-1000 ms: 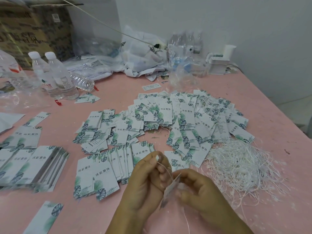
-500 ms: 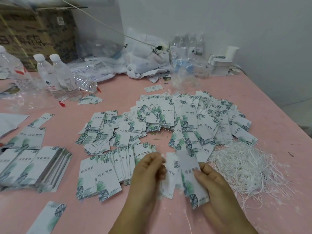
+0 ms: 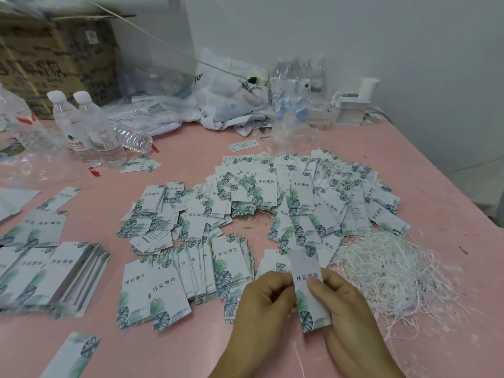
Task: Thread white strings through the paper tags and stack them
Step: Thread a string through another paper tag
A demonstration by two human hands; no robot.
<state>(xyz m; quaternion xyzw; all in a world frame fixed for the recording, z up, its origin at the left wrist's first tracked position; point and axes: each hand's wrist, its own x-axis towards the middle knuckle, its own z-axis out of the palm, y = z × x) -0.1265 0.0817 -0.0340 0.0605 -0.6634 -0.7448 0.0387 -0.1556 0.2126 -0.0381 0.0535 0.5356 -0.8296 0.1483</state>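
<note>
While my left hand and right hand both pinch the paper tag from either side, left fingers curled at its left edge and right fingers pressed on its face, the tag stands upright just above the near middle of the pink surface. From the head view I judge the tag is threaded, since a white string trails below it, so I would lay it flat on the fanned stack just left, edges squared, keeping the string clear of the loose strings to the right.
</note>
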